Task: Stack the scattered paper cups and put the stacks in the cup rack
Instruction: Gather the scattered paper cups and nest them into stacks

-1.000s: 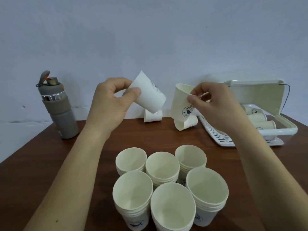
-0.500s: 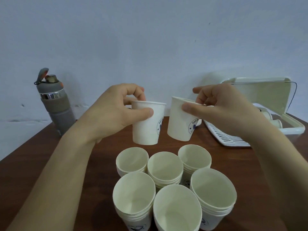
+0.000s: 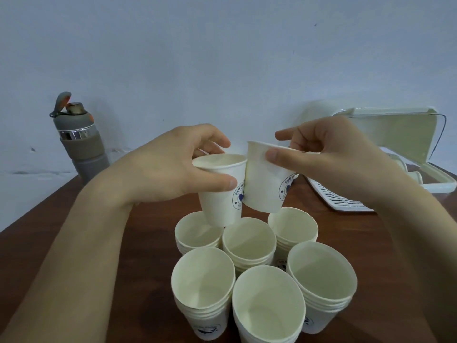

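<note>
Surface: brown wooden table (image 3: 61, 243) set against a pale wall (image 3: 222, 58), seen from above your hands.
Landmark: six stacks of paper cups (image 3: 249, 241), upright with mouths up. They stand in two rows of three and touch one another.
Left hand (image 3: 168, 169): your thumb lies across the near wall of one cup and your fingers curl over its far rim. The grip holds that cup.
Left cup (image 3: 222, 194): in the air, mouth up, slightly tilted, over the back-left stack. Its base overlaps that stack's mouth in view; contact cannot be told.
Right hand (image 3: 333, 164): your thumb presses the near wall just under the rim and your fingers curl behind it. The grip holds a second cup.
Right cup (image 3: 264, 186): in the air, mouth up, tilted, above the back row of the stacks. Its side touches the left cup.
Cup rack (image 3: 395, 134): behind and to the right of the stacks, lid raised. Cups lie inside it, partly hidden by your right wrist.
Bottle (image 3: 79, 144): grey, cap flipped open, behind and to the left of the stacks, well apart from them.
</note>
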Available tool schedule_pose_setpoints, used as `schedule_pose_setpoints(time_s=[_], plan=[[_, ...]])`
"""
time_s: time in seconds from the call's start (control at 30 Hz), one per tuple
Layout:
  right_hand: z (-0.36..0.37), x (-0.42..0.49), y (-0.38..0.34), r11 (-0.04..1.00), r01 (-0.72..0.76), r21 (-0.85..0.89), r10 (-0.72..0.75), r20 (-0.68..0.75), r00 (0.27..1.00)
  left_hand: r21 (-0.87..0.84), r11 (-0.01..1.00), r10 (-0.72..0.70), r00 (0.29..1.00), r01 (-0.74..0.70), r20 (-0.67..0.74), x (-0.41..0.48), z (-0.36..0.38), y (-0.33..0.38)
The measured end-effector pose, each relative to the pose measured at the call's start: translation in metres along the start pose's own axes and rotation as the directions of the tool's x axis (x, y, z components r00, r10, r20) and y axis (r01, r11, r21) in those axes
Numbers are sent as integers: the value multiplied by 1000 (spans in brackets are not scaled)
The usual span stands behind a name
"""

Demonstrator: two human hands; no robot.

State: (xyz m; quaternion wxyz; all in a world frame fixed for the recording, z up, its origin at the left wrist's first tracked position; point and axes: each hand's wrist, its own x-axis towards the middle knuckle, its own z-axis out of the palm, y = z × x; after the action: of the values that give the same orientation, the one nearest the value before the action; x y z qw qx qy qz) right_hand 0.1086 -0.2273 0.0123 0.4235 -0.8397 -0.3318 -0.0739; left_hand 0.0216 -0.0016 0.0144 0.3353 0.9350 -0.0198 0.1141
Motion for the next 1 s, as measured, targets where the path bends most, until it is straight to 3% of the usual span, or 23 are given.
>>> schedule_pose_setpoints(time_s=[0.37, 1.0], plan=[[-1, 1, 1, 999, -21, -30, 20, -31, 999, 295, 955, -41, 998, 23, 55, -7, -9, 1], [-5, 2, 6, 999, 2, -47, -5, -65, 998, 337, 940, -137, 960, 49, 243, -3, -3, -5]])
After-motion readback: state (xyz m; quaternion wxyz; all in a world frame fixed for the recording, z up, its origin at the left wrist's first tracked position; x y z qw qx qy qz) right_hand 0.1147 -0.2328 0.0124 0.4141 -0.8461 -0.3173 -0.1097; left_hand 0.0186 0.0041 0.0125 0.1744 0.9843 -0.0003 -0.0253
